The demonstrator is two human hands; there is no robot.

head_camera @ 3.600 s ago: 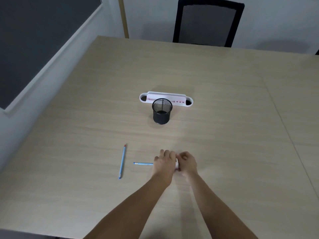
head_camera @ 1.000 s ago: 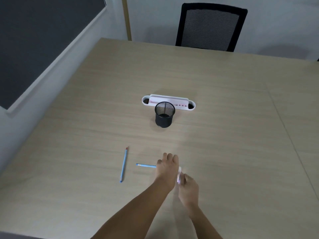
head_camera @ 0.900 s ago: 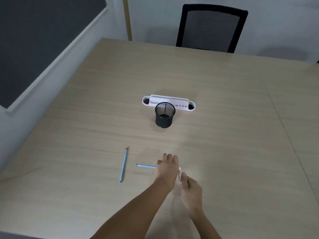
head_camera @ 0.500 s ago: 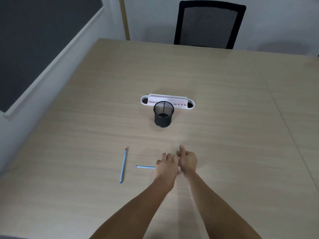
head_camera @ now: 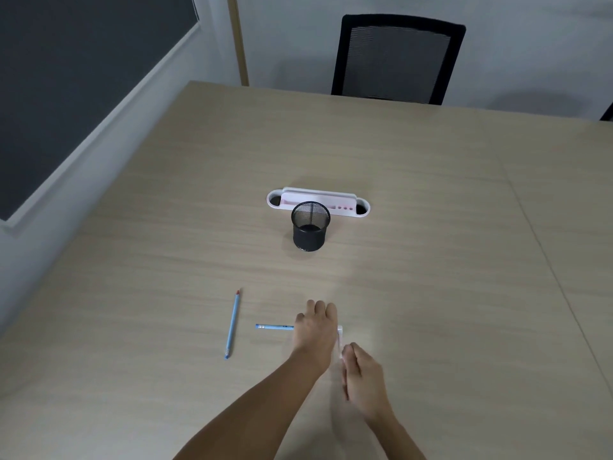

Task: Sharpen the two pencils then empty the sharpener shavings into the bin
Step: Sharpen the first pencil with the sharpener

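Blue pencil (head_camera: 274, 326) sits in our white sharpener (head_camera: 339, 340). Our left hand (head_camera: 315, 330) grips both; our right hand (head_camera: 361, 373) pinches the crank. We think we're sharpening pencil one. Next, the second pencil (head_camera: 232, 323), left on the surface (head_camera: 431, 260).

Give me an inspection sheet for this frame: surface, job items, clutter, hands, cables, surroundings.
Surface: light wood table, seam on the right.
Job items: one blue pencil lies free; second pencil runs under the left hand; white sharpener mostly hidden; black mesh bin upright.
Clutter: white desk organizer behind the bin.
Hands: left hand covers the pencil and sharpener; right hand at the sharpener's handle.
Cables: nothing seen.
Surroundings: black chair, dark panel, wall.
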